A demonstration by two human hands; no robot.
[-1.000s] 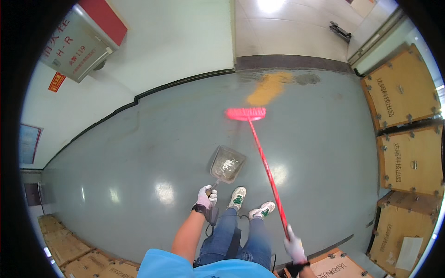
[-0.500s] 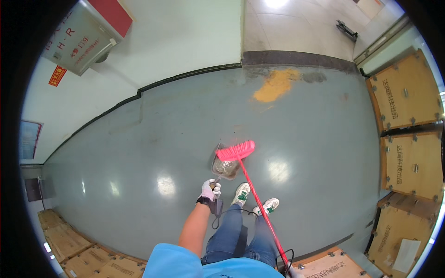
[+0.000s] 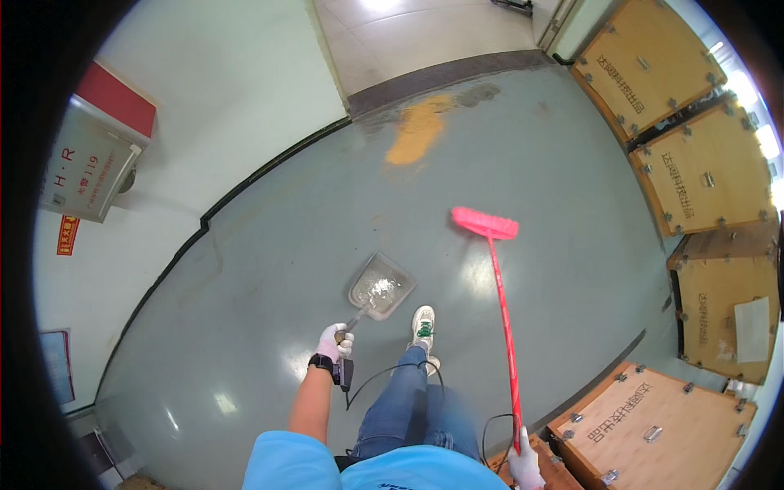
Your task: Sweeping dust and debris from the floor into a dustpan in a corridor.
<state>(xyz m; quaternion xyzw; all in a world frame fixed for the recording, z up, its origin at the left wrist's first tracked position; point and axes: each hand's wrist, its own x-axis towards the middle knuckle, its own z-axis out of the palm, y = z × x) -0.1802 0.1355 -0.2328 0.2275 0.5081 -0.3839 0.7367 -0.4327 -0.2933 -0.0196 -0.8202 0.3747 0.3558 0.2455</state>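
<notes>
The left hand has fingers wrapped round the handle of the dustpan near the white shoe, likely angling its open edge toward the broom, whose pole the right hand clamps high up in its fingers, presumably for reach.

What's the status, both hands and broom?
Left hand gripping dustpan. Right hand holding broom; pink head apart from dustpan, right of it. Yellow-orange patch beyond dustpan.
</notes>
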